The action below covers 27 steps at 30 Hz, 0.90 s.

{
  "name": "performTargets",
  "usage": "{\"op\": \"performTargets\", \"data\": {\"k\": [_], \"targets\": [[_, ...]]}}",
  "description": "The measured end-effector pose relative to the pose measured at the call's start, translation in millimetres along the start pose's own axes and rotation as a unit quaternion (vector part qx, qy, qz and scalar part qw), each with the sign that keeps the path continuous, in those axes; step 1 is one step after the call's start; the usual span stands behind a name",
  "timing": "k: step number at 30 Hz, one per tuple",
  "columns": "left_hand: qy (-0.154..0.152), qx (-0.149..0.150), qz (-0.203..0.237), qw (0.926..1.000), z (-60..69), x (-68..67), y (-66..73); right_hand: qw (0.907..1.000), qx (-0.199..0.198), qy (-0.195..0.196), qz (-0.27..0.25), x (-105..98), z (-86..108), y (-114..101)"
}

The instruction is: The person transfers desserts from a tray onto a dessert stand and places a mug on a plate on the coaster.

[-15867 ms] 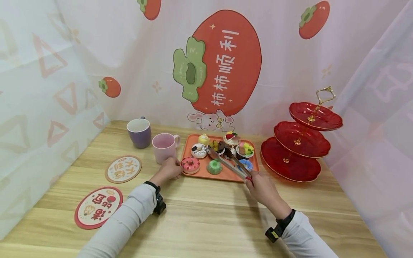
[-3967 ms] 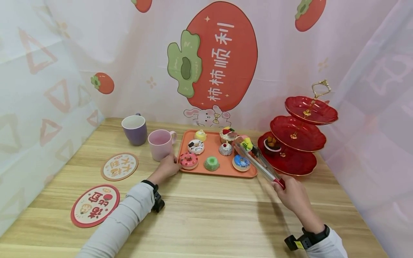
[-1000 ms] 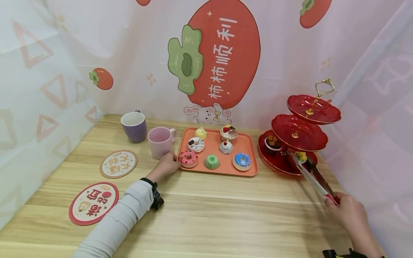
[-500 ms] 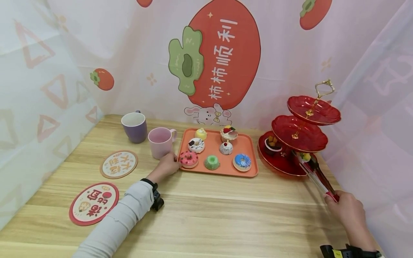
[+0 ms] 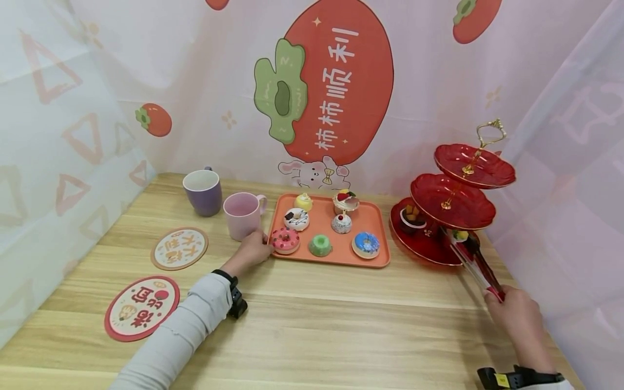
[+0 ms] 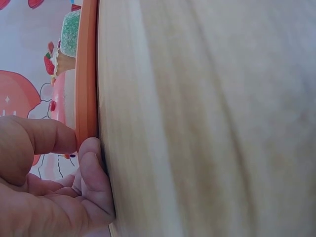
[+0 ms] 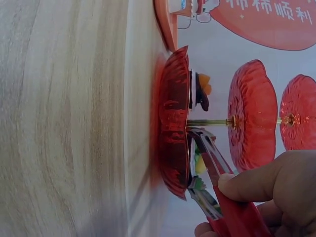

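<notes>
My left hand [image 5: 251, 250] pinches the front left corner of an orange tray [image 5: 343, 253] between thumb and finger, as the left wrist view shows. My right hand [image 5: 517, 314] holds red-handled metal tongs [image 5: 476, 271], which reach under the middle tier of the red three-tier stand [image 5: 453, 203]. Their tips are around a toy cupcake with yellow and green topping [image 5: 460, 235] at the bottom plate. The middle plate partly hides it in the head view; whether the tips still press it I cannot tell. A chocolate cup with orange pieces [image 5: 412, 218] sits on the bottom plate's left.
On the tray are a pink donut [image 5: 285, 241], a white donut [image 5: 296, 218], a blue donut [image 5: 365, 245], a green jelly [image 5: 320, 245] and several small cakes. Pink [image 5: 242, 219] and purple mugs [image 5: 203, 195] stand left of it, two round coasters [image 5: 179, 248] nearer.
The chocolate cup, then the yellow-topped cupcake, went by tongs from tray to bottom plate. In the last half second my right hand shifted slightly left. My left hand stays at the tray corner.
</notes>
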<state>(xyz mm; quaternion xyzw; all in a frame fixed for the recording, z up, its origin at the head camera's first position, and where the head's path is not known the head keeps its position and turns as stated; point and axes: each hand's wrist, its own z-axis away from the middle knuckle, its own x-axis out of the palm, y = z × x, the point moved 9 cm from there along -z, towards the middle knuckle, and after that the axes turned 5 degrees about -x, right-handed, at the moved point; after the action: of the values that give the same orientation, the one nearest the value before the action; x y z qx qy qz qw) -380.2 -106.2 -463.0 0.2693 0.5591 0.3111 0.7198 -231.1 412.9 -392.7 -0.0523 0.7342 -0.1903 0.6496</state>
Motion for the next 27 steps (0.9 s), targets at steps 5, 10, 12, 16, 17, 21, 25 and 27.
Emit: {"op": "performTargets", "data": {"k": [5, 10, 12, 16, 17, 21, 25, 27], "targets": [[-0.002, -0.004, 0.002, 1.0, -0.4, 0.8, -0.2, 0.9999, 0.004, 0.009, -0.007, 0.6, -0.2, 0.0], [-0.004, -0.004, 0.007, 1.0, 0.9, 0.9, -0.3, 0.9999, 0.008, 0.01, -0.011, 1.8, 0.3, 0.1], [-0.003, -0.002, 0.009, 1.0, 1.3, 0.4, -0.1, 0.9998, 0.007, 0.012, -0.011, 1.8, 0.8, -0.2], [0.0, -0.001, 0.008, 1.0, 1.4, -0.1, 0.6, 0.9997, 0.012, 0.014, -0.014, 2.5, 1.7, 0.8], [0.0, -0.001, 0.008, 1.0, 1.5, 0.0, 0.6, 0.9997, 0.013, 0.014, -0.014, 2.6, 1.8, 1.2], [0.001, -0.002, 0.007, 1.0, 1.9, 0.1, 0.8, 0.9994, 0.025, 0.013, -0.019, 3.9, 1.5, 3.6], [0.0, -0.004, 0.006, 1.0, 1.9, -0.2, 0.4, 0.9993, 0.028, 0.011, -0.021, 4.6, 1.4, 4.3], [0.0, -0.006, 0.01, 0.9999, 1.5, -0.5, 0.5, 0.9993, 0.029, 0.011, -0.021, 4.5, 1.6, 3.9]]}}
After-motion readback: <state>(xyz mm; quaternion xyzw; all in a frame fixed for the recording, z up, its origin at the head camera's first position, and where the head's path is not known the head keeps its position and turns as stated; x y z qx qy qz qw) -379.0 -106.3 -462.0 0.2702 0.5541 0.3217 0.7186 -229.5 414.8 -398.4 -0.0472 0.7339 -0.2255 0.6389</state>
